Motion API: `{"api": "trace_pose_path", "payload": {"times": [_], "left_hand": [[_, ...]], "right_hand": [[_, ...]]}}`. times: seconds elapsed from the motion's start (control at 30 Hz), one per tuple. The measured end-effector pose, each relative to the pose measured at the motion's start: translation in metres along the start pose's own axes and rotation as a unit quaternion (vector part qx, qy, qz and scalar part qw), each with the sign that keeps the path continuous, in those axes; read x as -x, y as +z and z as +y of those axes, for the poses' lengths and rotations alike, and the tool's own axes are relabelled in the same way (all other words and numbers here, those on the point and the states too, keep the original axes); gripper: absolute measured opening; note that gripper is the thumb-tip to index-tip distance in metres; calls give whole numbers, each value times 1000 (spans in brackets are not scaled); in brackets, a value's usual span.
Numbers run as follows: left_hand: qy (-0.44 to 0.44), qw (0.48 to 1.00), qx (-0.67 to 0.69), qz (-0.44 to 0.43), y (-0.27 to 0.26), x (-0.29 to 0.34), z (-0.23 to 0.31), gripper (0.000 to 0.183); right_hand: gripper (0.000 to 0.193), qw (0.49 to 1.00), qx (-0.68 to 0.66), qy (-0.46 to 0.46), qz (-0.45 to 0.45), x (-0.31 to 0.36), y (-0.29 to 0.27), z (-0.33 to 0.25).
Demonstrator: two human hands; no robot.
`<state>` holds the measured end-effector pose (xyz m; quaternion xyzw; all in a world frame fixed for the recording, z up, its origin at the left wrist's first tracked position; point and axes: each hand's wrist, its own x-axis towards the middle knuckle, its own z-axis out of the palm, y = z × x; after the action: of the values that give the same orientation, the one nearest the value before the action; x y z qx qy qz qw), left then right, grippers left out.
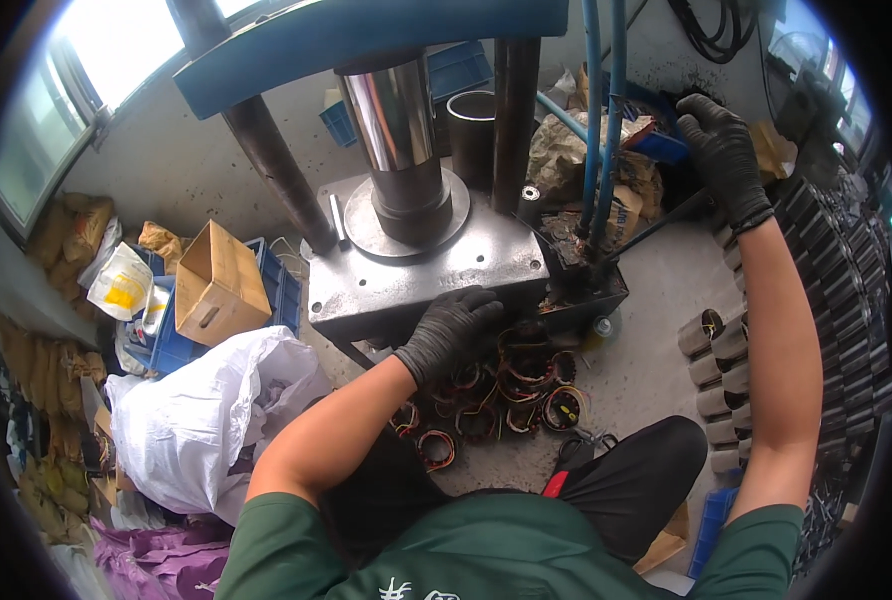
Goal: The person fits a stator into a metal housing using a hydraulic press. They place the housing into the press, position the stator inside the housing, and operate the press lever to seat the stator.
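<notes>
A hydraulic press stands before me. Its shiny steel ram (391, 120) comes down onto a dark metal cylinder (411, 205), which sits on a round steel plate (366, 235) over the press table (446, 275). My left hand (444, 332), in a dark grey glove, lies at the table's front edge with fingers loosely stretched out and nothing in them. Raised at the far right is my gloved right hand (724, 160). Its fingers are curled beside the blue hoses (606, 130); what they hold, if anything, is hidden. A small metal rod (338, 218) stands near the left column.
Several copper-wound stator coils (476, 420) lie on the floor under the press. Rows of metal cylinders (711, 370) line the right side. To the left are a cardboard box (224, 285), a blue crate (286, 290) and a white sack (201, 415). Scissors (596, 440) lie near my knees.
</notes>
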<state>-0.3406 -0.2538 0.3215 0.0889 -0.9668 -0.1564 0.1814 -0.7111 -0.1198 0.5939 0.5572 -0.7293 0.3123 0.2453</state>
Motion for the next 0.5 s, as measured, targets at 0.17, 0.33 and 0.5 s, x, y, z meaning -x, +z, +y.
{"api": "trace_pose_path", "payload": {"times": [0.17,0.33,0.5], "left_hand": [[-187,974,-101,72,-15,-17,-10,58],[-219,962,-157,35,-10,-22,-18,62],[-191,973,-128,34,-9,-30,-16,61]], "right_hand": [[28,1000,27,-5,8,1,-2,0],[28,1000,27,4,4,2,-3,-6],[29,1000,20,-1,-5,0,-2,-1]]}}
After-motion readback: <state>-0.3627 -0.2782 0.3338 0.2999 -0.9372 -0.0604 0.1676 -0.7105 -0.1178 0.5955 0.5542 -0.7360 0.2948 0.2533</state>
